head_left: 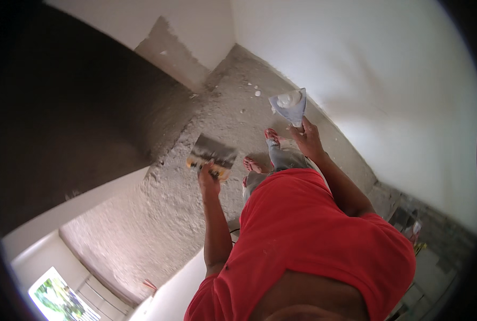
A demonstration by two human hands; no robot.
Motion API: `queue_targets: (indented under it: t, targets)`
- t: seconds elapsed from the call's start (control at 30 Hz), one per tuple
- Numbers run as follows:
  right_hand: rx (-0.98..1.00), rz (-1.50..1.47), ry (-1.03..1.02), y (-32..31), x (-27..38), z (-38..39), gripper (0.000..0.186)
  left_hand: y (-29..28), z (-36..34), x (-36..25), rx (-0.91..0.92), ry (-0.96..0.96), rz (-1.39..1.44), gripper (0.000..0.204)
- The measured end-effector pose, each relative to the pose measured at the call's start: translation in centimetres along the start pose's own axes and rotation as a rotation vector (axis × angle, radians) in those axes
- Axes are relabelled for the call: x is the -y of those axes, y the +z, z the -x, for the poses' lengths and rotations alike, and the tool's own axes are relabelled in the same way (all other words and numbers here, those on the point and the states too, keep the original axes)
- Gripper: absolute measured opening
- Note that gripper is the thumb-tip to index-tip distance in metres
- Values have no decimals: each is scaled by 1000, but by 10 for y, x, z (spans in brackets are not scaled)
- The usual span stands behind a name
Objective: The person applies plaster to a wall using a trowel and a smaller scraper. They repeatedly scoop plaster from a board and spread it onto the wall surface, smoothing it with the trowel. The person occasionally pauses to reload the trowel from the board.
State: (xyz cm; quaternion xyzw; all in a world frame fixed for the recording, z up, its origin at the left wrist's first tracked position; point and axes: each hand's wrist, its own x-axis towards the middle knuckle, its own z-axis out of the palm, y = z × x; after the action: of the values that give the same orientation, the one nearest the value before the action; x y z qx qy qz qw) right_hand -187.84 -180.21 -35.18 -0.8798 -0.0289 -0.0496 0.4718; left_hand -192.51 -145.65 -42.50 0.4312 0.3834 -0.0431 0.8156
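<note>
My left hand (210, 179) is closed around the handle of a wide, flat steel trowel (217, 151) with yellowish-orange parts near the grip. Its broad blade points away from me, above the rough floor. In my right hand (309, 140) is a putty knife (294, 115) with a flared blade. A lump of white putty (290, 99) lies on that blade, close to the white wall on the right. The two tools are apart from each other. My fingers partly hide both handles.
The white wall (366, 69) runs along my right. Rough grey floor (169, 214) with white crumbs (257, 93) lies ahead and left. A large dark area (78, 117) fills the upper left. A bare grey patch (169, 53) marks the far wall. Tiles and loose items (409, 224) sit lower right.
</note>
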Motion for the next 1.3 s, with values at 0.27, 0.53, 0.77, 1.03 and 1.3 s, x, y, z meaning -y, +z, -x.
queue_targets:
  t: [0.27, 0.53, 0.77, 1.03, 1.3]
  targets:
    - [-416, -402, -125, -31, 19, 28, 56, 199, 141, -3, 625, -332, 120, 42]
    - [-560, 325, -230, -148, -11, 106, 70, 255, 223, 41, 864, -325, 89, 43]
    - [-580, 319, 472, -85, 57, 150, 46, 224, 115, -21, 901, -42, -85, 44]
    - [-600, 380, 821, -12, 192, 142, 52, 228, 70, -63, 1246, -265, -317, 56]
    - [-865, 471, 1164, 131, 280, 103, 55, 233, 36, -152, 2390, 866, -497, 42]
